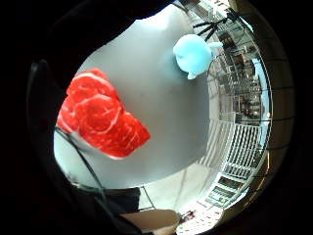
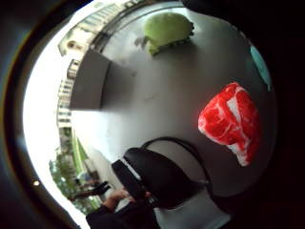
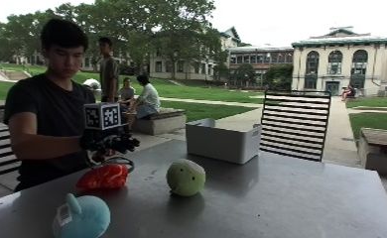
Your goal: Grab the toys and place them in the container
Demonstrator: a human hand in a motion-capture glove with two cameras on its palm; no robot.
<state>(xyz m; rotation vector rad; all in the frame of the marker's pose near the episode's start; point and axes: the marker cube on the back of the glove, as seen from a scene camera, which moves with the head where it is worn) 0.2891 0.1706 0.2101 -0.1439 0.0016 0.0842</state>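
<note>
The gloved right hand point(image 3: 109, 142) hovers with fingers loosely curled, holding nothing. Just below it the red meat toy point(image 3: 103, 177) lies on the table point(image 3: 279, 198).

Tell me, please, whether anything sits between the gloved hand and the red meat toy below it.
Nothing visible does: the gloved right hand hovers above the red meat toy with only air between. The green toy lies off to the side.

Grey table point(image 3: 279, 198), four things resting on it: the red meat-patterned toy point(image 3: 103, 177) near the person's edge, the green round toy point(image 3: 185, 177) just beside it, the pale blue toy point(image 3: 81, 217) at the near corner (tag showing), and the white container point(image 3: 223, 140) toward the far side.
</note>
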